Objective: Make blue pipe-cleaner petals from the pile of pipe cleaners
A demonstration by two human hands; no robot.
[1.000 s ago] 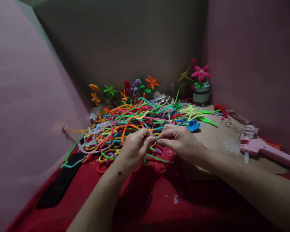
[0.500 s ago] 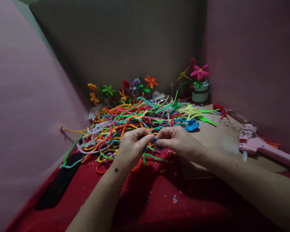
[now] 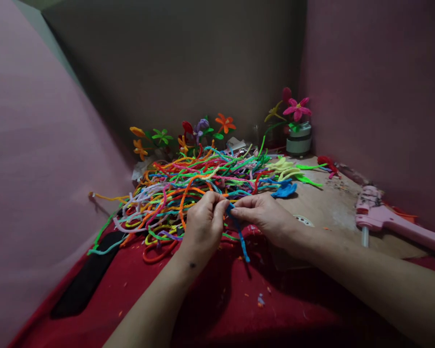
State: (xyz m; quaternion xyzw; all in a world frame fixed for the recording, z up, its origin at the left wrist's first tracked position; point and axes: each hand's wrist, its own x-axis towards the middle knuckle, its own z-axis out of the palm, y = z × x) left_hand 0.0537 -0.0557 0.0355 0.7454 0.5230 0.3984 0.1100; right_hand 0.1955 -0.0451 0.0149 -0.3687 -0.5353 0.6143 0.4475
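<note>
Between my two hands is a blue pipe cleaner (image 3: 242, 240), its free end hanging down toward the red cloth. My left hand (image 3: 205, 217) pinches it near the top with thumb and forefinger. Close beside, my right hand (image 3: 263, 212) grips the same blue piece with its fingertips; the part inside the fingers is hidden. Just behind the hands spreads a big tangled heap of coloured pipe cleaners (image 3: 166, 195). At the heap's right edge lie a blue petal-like bundle (image 3: 285, 189) and a pale yellow bundle (image 3: 283, 167).
A pink glue gun (image 3: 380, 217) rests on the brown board (image 3: 333, 208) at right. Pipe-cleaner flowers (image 3: 225, 123) stand at the back, with a pink flower (image 3: 297, 109) by a grey-green jar (image 3: 299, 140). A black flat strip (image 3: 87, 275) lies left on the red cloth (image 3: 137, 295).
The blue pipe cleaner's end now hangs down in plain sight below my fingers, where only a short bit showed before. My left hand has turned and shifted slightly right.
</note>
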